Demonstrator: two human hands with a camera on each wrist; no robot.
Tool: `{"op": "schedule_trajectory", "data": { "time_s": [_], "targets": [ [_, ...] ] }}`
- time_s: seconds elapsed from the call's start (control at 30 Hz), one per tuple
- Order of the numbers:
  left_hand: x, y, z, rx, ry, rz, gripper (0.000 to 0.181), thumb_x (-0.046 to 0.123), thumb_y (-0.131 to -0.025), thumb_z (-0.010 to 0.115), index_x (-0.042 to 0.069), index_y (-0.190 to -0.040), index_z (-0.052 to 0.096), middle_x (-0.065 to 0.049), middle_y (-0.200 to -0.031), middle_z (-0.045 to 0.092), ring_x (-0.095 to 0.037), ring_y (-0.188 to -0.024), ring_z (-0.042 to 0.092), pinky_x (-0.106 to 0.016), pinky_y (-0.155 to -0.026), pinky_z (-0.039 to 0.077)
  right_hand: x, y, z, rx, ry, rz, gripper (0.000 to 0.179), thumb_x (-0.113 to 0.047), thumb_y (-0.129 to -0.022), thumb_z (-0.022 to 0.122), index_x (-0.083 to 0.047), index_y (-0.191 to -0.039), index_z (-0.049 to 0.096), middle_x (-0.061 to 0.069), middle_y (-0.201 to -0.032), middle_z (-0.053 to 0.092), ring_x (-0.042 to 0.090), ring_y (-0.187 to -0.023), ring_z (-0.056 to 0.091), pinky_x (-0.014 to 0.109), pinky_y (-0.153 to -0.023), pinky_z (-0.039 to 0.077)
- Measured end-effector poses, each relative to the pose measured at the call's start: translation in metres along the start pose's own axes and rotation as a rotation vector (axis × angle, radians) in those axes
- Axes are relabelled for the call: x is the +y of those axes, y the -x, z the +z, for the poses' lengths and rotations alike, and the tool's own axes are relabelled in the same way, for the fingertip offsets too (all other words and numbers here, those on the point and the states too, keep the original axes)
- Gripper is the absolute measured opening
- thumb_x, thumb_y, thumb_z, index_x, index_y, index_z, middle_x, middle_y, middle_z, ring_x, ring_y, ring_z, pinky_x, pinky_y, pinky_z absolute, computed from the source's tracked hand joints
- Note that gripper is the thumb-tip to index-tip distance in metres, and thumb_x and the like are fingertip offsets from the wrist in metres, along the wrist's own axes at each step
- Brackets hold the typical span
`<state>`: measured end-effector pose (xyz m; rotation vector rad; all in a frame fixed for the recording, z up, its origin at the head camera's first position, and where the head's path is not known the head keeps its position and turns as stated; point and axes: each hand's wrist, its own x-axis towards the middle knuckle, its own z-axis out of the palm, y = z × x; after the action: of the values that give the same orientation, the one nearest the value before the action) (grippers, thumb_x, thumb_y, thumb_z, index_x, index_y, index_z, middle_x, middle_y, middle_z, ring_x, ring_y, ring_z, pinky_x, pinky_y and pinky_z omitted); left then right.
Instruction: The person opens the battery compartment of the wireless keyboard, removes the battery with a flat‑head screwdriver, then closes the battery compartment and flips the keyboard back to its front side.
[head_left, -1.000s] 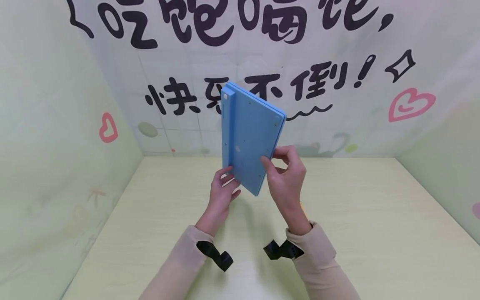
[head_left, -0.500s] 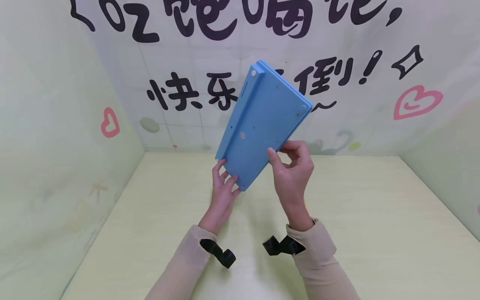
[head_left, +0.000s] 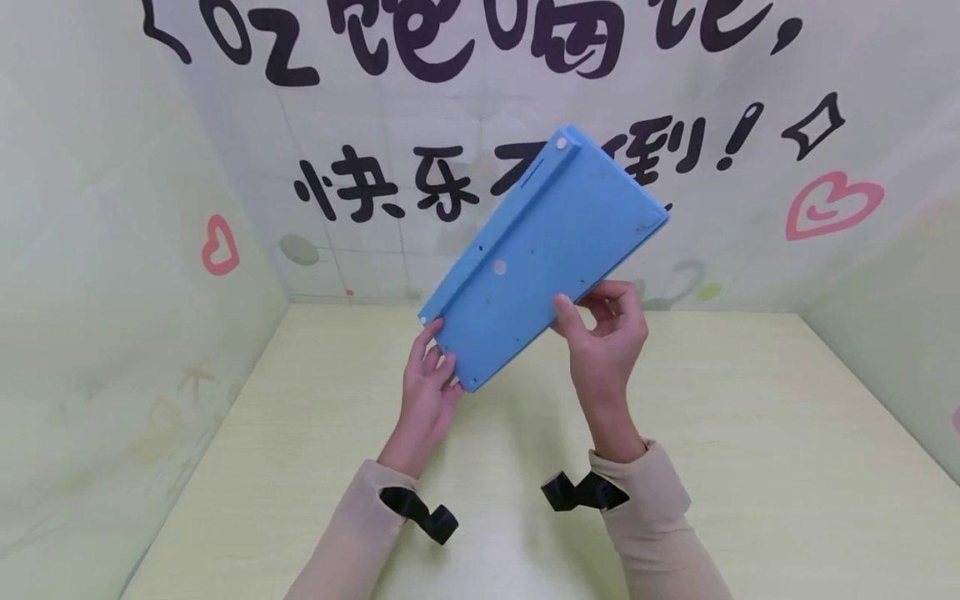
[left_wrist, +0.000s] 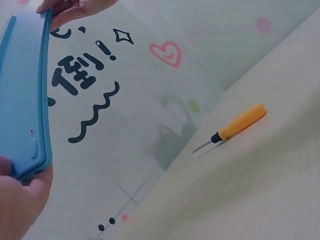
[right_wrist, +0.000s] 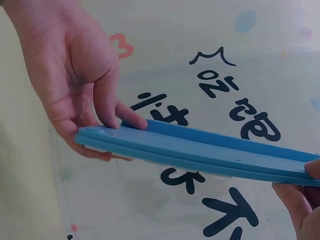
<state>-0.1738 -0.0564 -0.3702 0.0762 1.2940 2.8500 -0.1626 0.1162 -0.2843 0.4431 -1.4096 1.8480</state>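
A flat blue keyboard (head_left: pixel 536 258) is held up tilted above the table, its underside towards the head camera. That side has a raised ridge along one long edge, small screw holes and pale round feet. My left hand (head_left: pixel 429 392) grips its lower short end, fingers on the underside. On the lower right long edge, my right hand (head_left: pixel 609 350) pinches it, thumb on the underside. The right wrist view shows the keyboard (right_wrist: pixel 200 152) edge-on, with pale keys partly showing below. An orange-handled screwdriver (left_wrist: pixel 242 122) lies on the table in the left wrist view.
The pale wooden table (head_left: pixel 750 467) stretches under both hands. Behind it stands a whitish wall (head_left: pixel 442 275) with black lettering and pink hearts. Side walls close in at left and right. Black camera mounts (head_left: pixel 420 512) sit on both sleeves.
The keyboard has turned clockwise from nearly upright to a slant, its top end swinging right. Both hands keep their hold; the right hand has shifted right, the left slightly left over the last half second.
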Motion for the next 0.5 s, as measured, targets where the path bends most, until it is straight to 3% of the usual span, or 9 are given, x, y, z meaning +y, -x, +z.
{"op": "schedule_trajectory", "data": {
  "time_s": [0.2, 0.5],
  "targets": [
    [0.009, 0.007, 0.006, 0.008, 0.021, 0.028, 0.049, -0.006, -0.094, 0.039, 0.015, -0.138, 0.037, -0.006, -0.141, 0.031, -0.033, -0.121, 0.035, -0.032, -0.076, 0.045, 0.000, -0.002, -0.009, 0.028, -0.064, 0.045, 0.021, 0.008, -0.078, 0.064, 0.004, -0.092, 0.050, 0.015, -0.093, 0.050, 0.024, -0.076, 0.055, 0.034, -0.058, 0.054],
    [0.020, 0.014, 0.011, 0.089, 0.054, -0.022, 0.051, -0.008, -0.093, 0.040, 0.015, -0.139, 0.039, -0.008, -0.143, 0.030, -0.032, -0.124, 0.034, -0.031, -0.079, 0.046, -0.002, -0.005, -0.016, 0.029, -0.071, 0.109, 0.017, 0.003, -0.080, 0.066, 0.006, -0.094, 0.056, 0.017, -0.088, 0.054, 0.022, -0.073, 0.062, 0.036, -0.059, 0.053]
  ]
}}
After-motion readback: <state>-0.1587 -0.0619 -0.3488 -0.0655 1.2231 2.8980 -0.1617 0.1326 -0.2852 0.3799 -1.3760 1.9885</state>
